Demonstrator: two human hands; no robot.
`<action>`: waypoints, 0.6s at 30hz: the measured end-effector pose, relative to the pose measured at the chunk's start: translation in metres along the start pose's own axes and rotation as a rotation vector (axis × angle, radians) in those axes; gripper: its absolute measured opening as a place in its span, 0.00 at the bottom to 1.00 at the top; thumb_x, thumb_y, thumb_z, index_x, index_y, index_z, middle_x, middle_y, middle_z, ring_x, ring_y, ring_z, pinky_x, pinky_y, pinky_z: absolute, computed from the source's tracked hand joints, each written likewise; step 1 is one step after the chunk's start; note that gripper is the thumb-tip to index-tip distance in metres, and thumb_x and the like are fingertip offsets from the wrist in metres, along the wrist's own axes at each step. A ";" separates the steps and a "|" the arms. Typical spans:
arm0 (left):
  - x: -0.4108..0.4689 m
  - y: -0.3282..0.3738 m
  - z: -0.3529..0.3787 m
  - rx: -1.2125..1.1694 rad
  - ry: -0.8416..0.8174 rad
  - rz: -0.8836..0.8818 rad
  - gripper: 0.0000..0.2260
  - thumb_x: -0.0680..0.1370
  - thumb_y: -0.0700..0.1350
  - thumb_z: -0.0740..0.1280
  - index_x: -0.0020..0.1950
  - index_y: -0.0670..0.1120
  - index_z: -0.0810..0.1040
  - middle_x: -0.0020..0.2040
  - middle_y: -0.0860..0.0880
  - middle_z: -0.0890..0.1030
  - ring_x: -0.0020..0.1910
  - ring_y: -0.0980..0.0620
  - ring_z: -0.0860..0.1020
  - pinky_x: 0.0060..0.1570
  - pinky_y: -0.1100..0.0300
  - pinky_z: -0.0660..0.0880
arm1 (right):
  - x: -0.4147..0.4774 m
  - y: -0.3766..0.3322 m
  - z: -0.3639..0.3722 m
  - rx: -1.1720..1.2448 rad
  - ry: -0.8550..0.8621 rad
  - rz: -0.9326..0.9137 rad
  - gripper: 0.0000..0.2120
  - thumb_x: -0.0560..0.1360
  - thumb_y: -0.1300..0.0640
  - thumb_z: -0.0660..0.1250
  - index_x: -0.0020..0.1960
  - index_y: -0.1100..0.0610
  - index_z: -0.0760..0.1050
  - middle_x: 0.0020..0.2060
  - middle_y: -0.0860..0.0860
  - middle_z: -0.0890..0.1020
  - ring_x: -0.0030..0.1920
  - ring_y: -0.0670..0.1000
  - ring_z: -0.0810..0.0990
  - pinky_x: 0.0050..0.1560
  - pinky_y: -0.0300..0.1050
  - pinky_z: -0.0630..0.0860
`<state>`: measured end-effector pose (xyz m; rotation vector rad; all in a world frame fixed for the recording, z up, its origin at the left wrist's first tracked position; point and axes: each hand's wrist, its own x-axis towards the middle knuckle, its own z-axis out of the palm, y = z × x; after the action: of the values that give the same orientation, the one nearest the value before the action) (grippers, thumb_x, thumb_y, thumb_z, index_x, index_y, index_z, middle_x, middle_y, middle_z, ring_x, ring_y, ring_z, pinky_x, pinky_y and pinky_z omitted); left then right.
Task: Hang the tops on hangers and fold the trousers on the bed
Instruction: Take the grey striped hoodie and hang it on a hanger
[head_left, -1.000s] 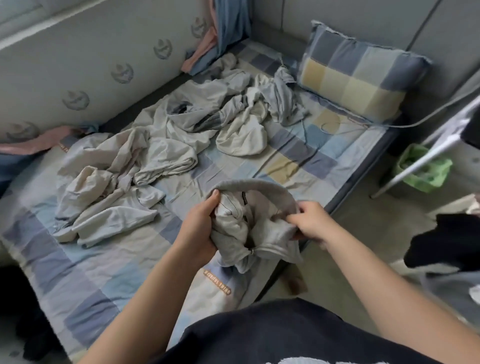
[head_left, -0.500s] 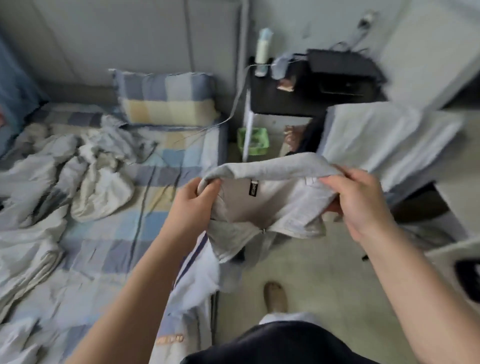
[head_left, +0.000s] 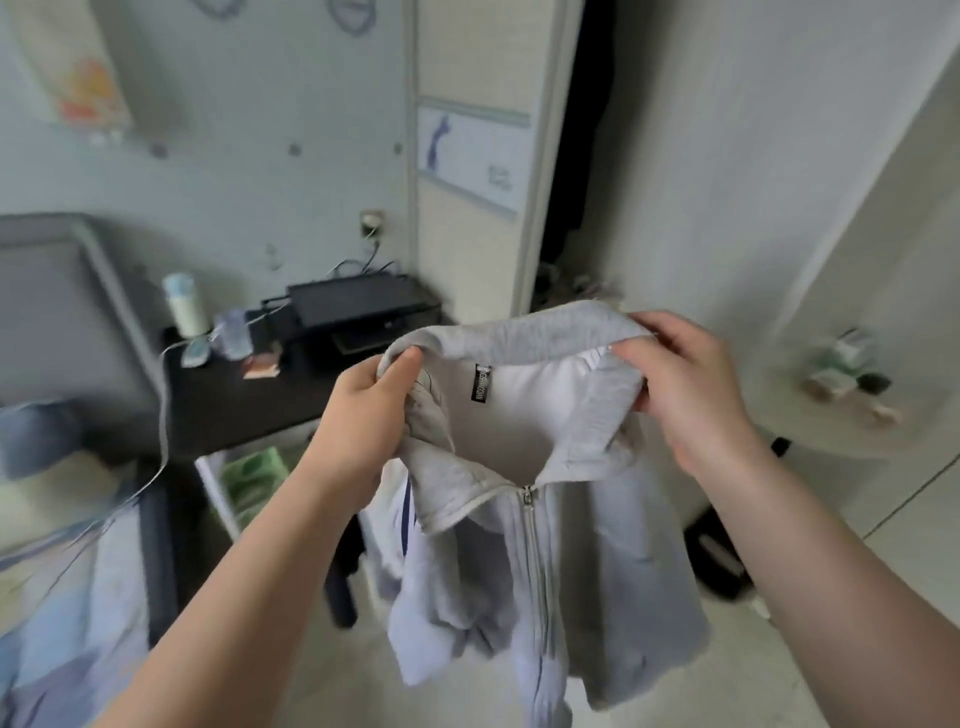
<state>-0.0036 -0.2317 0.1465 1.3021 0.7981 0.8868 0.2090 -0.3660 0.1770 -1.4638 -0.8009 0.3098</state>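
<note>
A light grey zip-up top (head_left: 561, 545) hangs in the air in front of me, its collar spread wide and a black label showing inside the neck. My left hand (head_left: 363, 415) grips the left side of the collar. My right hand (head_left: 680, 384) holds the right side of the collar, fingers curled over its edge. The zip is closed below the neck and the body of the top dangles over the floor. No hanger is in view.
A black side table (head_left: 234, 410) with a printer (head_left: 358, 306), a bottle and small items stands to the left. The bed edge (head_left: 67, 571) with checked bedding is at the far left. A wardrobe with an open dark gap (head_left: 576, 156) rises ahead.
I have turned away from the bed toward the side table and wardrobe. The grey top has been lifted off the bed and its collar pulled open between both hands.
</note>
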 end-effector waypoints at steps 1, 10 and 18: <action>0.017 0.006 0.014 -0.001 -0.017 0.016 0.19 0.82 0.51 0.65 0.57 0.33 0.77 0.53 0.32 0.82 0.53 0.38 0.83 0.61 0.37 0.75 | 0.015 0.000 -0.007 -0.011 0.022 -0.010 0.09 0.67 0.56 0.68 0.44 0.49 0.84 0.38 0.51 0.83 0.41 0.51 0.80 0.42 0.51 0.75; 0.199 0.095 0.172 -0.033 -0.162 0.170 0.11 0.83 0.47 0.63 0.47 0.42 0.79 0.36 0.47 0.82 0.39 0.49 0.82 0.38 0.58 0.77 | 0.202 -0.037 -0.085 -0.142 0.185 -0.171 0.09 0.67 0.52 0.67 0.45 0.47 0.83 0.33 0.45 0.82 0.37 0.44 0.80 0.42 0.48 0.76; 0.338 0.177 0.250 -0.001 -0.311 0.345 0.13 0.83 0.47 0.63 0.53 0.37 0.78 0.45 0.38 0.82 0.47 0.41 0.82 0.52 0.42 0.78 | 0.325 -0.084 -0.089 -0.339 0.358 -0.290 0.08 0.68 0.52 0.67 0.44 0.52 0.83 0.36 0.53 0.85 0.38 0.55 0.84 0.43 0.59 0.81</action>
<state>0.3548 -0.0353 0.3492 1.5577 0.3340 0.9215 0.4749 -0.2359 0.3595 -1.6290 -0.7821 -0.3158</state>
